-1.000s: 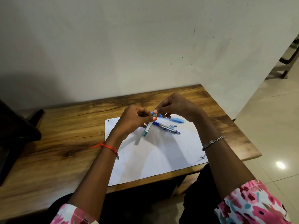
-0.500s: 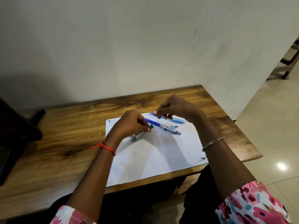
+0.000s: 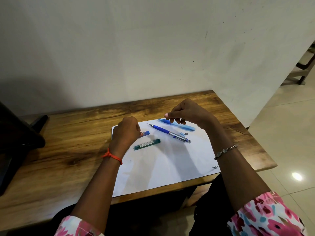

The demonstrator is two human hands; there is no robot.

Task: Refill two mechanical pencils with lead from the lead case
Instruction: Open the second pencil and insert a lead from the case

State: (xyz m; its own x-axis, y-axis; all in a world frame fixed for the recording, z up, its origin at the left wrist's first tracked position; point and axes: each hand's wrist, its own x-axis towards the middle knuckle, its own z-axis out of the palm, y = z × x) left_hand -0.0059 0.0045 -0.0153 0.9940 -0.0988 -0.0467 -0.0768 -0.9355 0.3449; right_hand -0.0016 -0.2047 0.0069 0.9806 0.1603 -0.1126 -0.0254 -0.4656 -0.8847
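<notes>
On the desk (image 3: pixel 68 142) lies a white sheet (image 3: pixel 170 164). The left hand (image 3: pixel 126 132) is at its left edge with fingers curled, the tips touching a small blue piece (image 3: pixel 146 133); I cannot tell if they grasp it. Just beside it lies the green lead case (image 3: pixel 147 144), then the dark blue pencil (image 3: pixel 167 132). The light blue pencil (image 3: pixel 185 127) lies under the raised right hand (image 3: pixel 189 114). Its thumb and forefinger are pinched together; whether they hold something, I cannot tell.

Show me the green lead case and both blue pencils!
Lead case (image 3: pixel 147 144): head view, label in its middle.
Dark blue pencil (image 3: pixel 161 129): head view, blue grip.
Light blue pencil (image 3: pixel 186 127): head view, barrel.
</notes>
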